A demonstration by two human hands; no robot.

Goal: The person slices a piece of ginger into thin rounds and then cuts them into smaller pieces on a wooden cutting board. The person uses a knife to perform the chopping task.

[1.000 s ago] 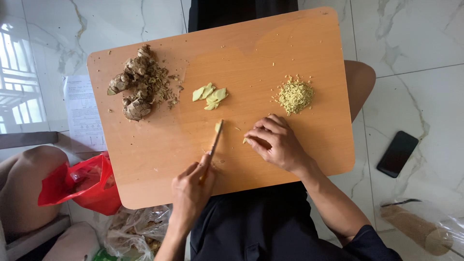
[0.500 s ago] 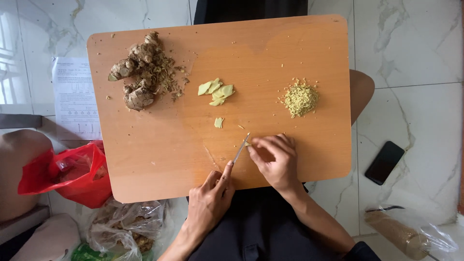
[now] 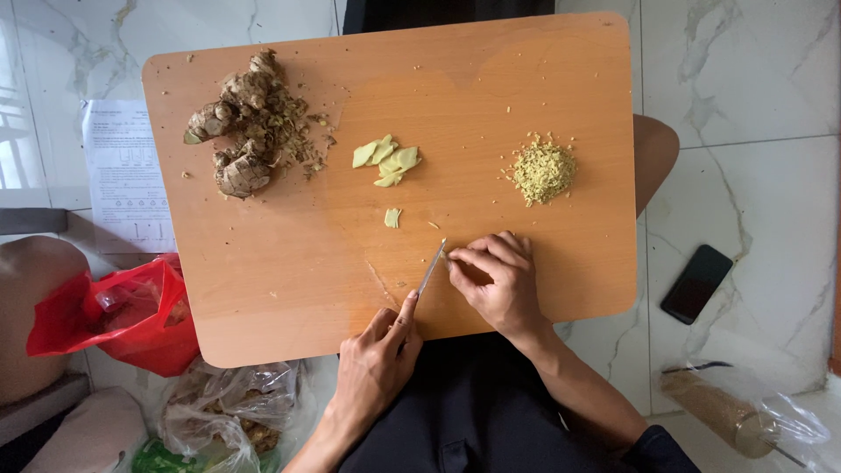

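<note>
My wooden board (image 3: 289, 280) fills most of the frame, sitting over a white marble floor (image 3: 745, 105). On it: a pile of ginger roots (image 3: 241, 131) with peel scraps at upper left, some pale slices (image 3: 387, 159) in the upper middle, one stray slice (image 3: 392, 217) just below them, and a minced heap (image 3: 543, 169) at upper right. A black phone (image 3: 696, 283) lies on the floor at right.

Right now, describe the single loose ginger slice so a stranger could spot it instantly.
Start at the wooden board across the person's lap. Near its middle lies a cluster of pale green slices; just below it, toward the knife, sits the lone slice. It lies apart, touching nothing, unlike the overlapping slices above.
</note>
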